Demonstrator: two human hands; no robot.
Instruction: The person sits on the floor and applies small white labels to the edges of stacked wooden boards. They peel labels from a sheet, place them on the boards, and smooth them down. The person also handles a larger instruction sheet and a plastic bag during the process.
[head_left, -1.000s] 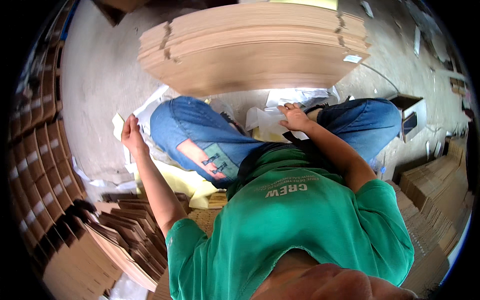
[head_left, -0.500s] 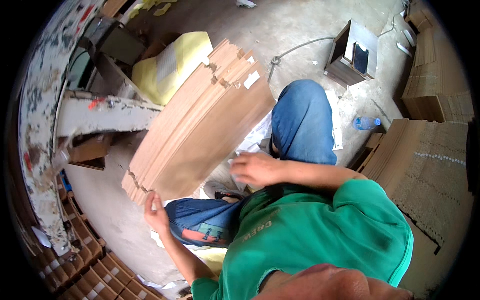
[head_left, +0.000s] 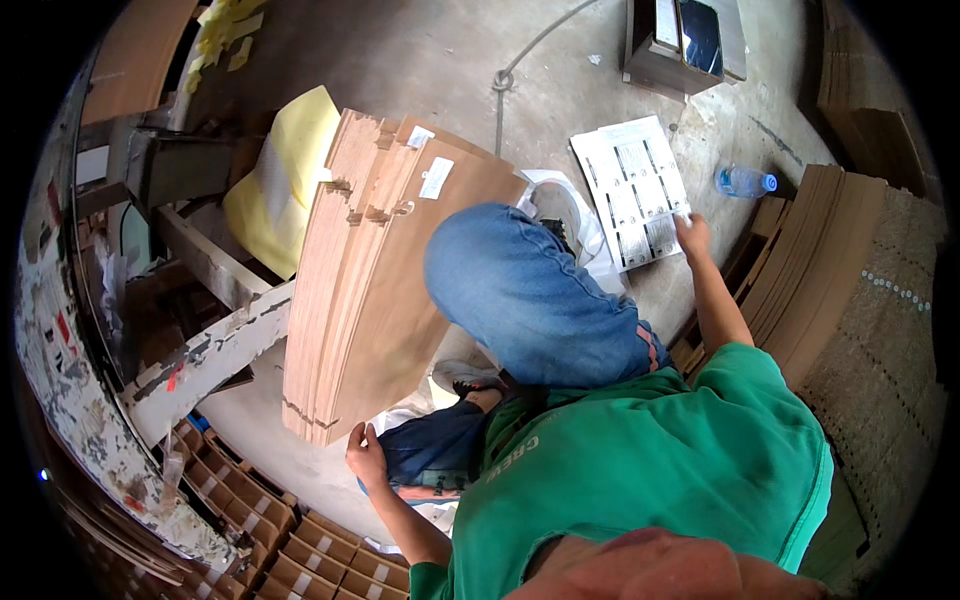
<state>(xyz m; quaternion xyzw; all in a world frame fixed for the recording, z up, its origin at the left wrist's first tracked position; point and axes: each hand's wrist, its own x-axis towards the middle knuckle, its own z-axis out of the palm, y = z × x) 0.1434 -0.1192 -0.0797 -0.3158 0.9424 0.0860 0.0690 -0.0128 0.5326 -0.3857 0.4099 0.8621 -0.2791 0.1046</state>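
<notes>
My right hand (head_left: 693,238) is at the right edge of a stack of printed label sheets (head_left: 628,190) on the floor, its fingers closed at the sheet edge. What exactly they pinch is small. My left hand (head_left: 367,457) is beside the lower end of a stack of flat brown cardboard (head_left: 400,270), fingers slightly apart and holding nothing visible. The cardboard stands on edge, leaning in front of my knees. Two small white labels, one of them a white label (head_left: 436,178), stick to its upper end.
A worn white metal frame (head_left: 210,360) stands at the left, with yellow paper (head_left: 285,185) behind the cardboard. A plastic bottle (head_left: 745,182) lies near more cardboard stacks (head_left: 800,270) on the right. A phone (head_left: 700,38) rests on a box. Partitioned cardboard (head_left: 310,560) lies lower left.
My right hand has moved from near my lap out to the label sheets on the right. My left hand stays near the cardboard's lower end. The view has shifted, showing the sheets more fully.
</notes>
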